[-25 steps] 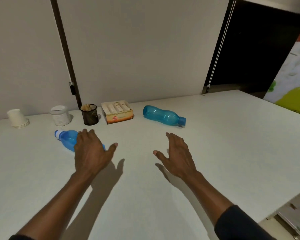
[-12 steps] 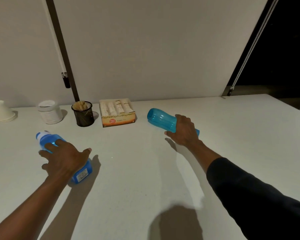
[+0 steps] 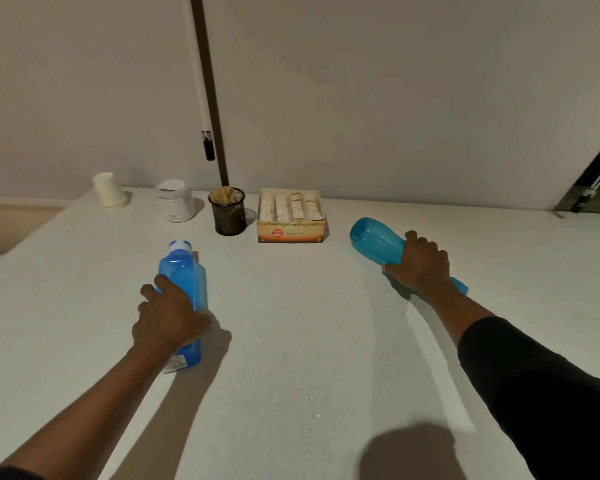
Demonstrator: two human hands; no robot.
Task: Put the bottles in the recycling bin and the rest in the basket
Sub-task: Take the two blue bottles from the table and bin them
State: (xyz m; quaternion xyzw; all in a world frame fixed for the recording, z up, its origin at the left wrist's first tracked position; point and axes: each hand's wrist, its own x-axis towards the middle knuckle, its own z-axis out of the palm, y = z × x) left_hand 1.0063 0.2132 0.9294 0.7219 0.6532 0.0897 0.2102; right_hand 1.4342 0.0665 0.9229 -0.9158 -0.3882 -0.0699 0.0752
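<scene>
A blue square bottle with a white cap (image 3: 184, 275) lies on the white table (image 3: 291, 341), cap pointing away from me. My left hand (image 3: 168, 315) is wrapped around its lower half. To the right a teal round bottle (image 3: 373, 242) lies on its side, base toward the wall, and my right hand (image 3: 420, 268) grips its middle; its neck end pokes out behind my wrist. No bin or basket is in view.
Along the wall stand a stack of white paper cups (image 3: 110, 192), a white jar (image 3: 175, 200), a black mesh cup of wooden sticks (image 3: 227, 211) and an open cardboard box of sachets (image 3: 291, 216). The table's left edge (image 3: 32, 233) drops off nearby.
Both hands have closed onto their bottles. The blue bottle has turned from slanted to lengthwise, cap away from me. My head has turned left.
</scene>
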